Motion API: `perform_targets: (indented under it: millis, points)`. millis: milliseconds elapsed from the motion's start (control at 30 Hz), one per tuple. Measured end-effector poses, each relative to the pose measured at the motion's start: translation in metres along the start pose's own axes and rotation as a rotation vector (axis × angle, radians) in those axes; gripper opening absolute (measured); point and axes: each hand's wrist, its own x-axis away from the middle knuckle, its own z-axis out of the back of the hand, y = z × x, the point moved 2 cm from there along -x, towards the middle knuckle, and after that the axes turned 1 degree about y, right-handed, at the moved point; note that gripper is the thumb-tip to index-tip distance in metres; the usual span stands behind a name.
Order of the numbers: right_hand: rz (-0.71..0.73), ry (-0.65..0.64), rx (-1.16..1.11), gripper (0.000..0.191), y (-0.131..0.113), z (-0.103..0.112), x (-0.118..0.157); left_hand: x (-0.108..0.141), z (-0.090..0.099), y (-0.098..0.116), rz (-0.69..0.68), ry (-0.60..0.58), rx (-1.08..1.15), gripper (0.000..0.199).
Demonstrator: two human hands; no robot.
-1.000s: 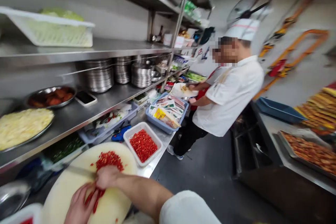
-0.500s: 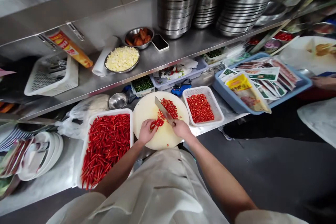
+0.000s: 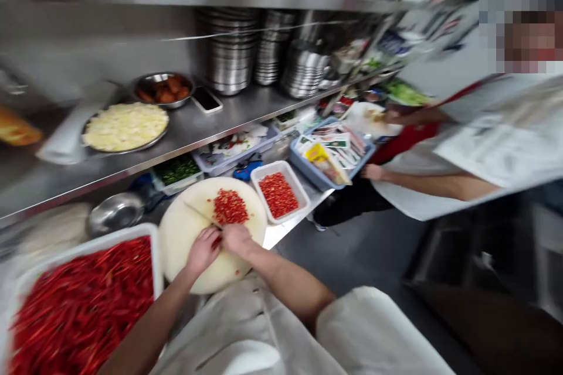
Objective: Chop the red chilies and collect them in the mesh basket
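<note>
My right hand is wrapped round the handle of a knife, whose blade points up and left over the round white cutting board. Just left of it, my left hand holds red chilies, mostly hidden by the fingers. Chopped red chilies lie in a pile beyond the hands. A white basket of chopped chilies stands right of the board, and a white tub of whole red chilies stands at its left.
A metal bowl sits behind the board. On the steel shelf are a plate of pale chopped food, a phone and stacked metal bowls. At the right, a person stands near a blue bin of packets.
The view has swung right, bringing the person further into it. My two hands are closer together, and the knife blade lies left of the chopped pile instead of beside it.
</note>
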Motion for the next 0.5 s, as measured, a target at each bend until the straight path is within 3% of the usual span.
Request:
perform_targets:
  millis: [167,500]
  points:
    - [-0.005,-0.005,-0.051,0.032,0.003,0.008,-0.014,0.0,-0.006,-0.015,-0.054,0.04,-0.083,0.029]
    - [-0.001,-0.046,0.051,0.033,-0.001,0.008,-0.013,0.009,-0.008,-0.016,-0.097,0.086,-0.16,0.035]
